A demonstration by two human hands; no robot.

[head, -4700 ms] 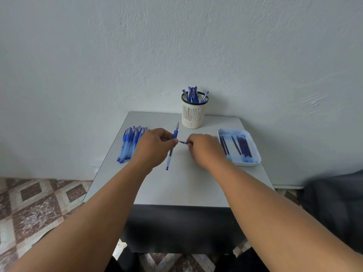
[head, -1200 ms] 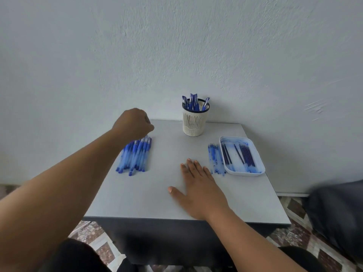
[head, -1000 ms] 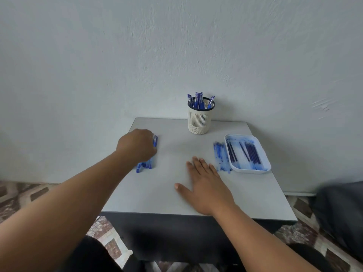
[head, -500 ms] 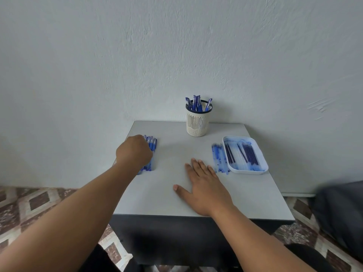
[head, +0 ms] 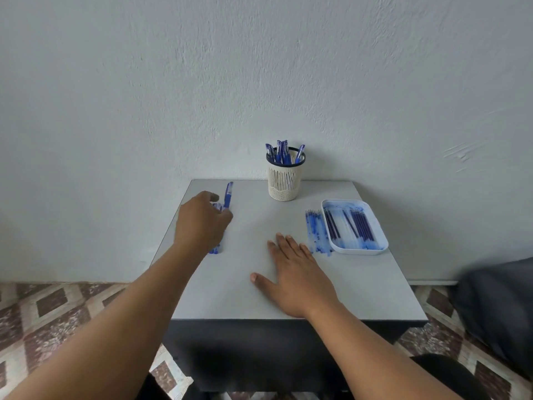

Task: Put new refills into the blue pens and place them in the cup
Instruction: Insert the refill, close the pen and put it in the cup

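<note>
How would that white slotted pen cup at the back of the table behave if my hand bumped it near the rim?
The pen cup is taller than it is wide, and its pens stick up past the rim, so it looks top-heavy and apt to tip. Its slotted plastic wall suggests little weight, so a low push on the smooth table would probably slide it.

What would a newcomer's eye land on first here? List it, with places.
The left hand lifting a blue pen from the pile at the table's left edge. Then the slotted cream cup of blue pens at the back centre, and the white tray of refills on the right, beside the flat right hand.
</note>
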